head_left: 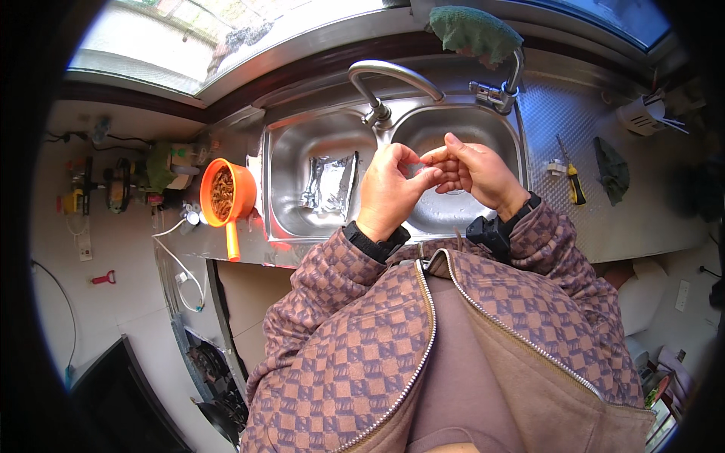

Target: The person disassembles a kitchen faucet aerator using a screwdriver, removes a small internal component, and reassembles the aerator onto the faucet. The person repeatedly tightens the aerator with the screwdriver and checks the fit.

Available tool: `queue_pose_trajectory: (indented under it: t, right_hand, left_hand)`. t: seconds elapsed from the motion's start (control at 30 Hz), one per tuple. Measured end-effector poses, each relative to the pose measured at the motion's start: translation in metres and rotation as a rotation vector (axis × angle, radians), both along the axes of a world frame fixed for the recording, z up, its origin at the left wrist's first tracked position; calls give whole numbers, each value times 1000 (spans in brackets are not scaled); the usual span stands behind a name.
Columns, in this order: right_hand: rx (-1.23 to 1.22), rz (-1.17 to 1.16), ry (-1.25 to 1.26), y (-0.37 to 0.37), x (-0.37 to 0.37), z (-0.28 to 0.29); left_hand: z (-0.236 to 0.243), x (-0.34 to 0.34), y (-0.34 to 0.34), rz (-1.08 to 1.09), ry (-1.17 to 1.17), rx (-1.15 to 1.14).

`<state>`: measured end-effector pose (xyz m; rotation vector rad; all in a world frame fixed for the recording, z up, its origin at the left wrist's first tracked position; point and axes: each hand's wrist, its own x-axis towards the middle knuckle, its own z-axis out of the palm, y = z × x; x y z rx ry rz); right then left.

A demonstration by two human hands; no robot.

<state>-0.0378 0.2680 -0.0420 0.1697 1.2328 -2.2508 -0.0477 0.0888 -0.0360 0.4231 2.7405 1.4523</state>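
Observation:
Over the right basin (498, 140) of a steel double sink, my two hands meet at their fingertips. My left hand (387, 192) is closed, thumb and forefinger curled toward each other; anything between them is too small to make out. Opposite it, my right hand (483, 175) has its thumb raised apart and its fingers loosely bent toward the left hand, with nothing visible in it. A crumpled silver foil pouch (332, 185) lies in the left basin (291, 143), left of my left hand.
An orange strainer (243, 192) with brown strips inside sits on the counter at left. Behind the basins stand a curved faucet (396, 68) and a second tap (498, 97) with a green cloth (476, 34). At right lie a yellow-black screwdriver (576, 185) and a dark cloth (612, 170).

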Motion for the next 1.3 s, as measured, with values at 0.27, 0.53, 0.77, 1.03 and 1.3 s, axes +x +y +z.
queue_pose_trajectory:
  t: [0.27,0.53,0.77,1.03,1.3]
  right_hand:
    - [-21,56,89,0,3,6]
    - [665,102,670,-8,10,-1]
    - [1052,-7,1060,-6,22,-5]
    - [1045,33,827,16,34,-17]
    - [1124,-121,568,80,60,-22]
  left_hand:
    - [-13,-6,-5,32,-300,444]
    - [-3,-7,-8,143,-752,741]
    - [-12,-9,-16,90,-944,875]
    - [-14,-16,-24,44,-723,647]
    - [-60,-17,-17,-190,-372,15]
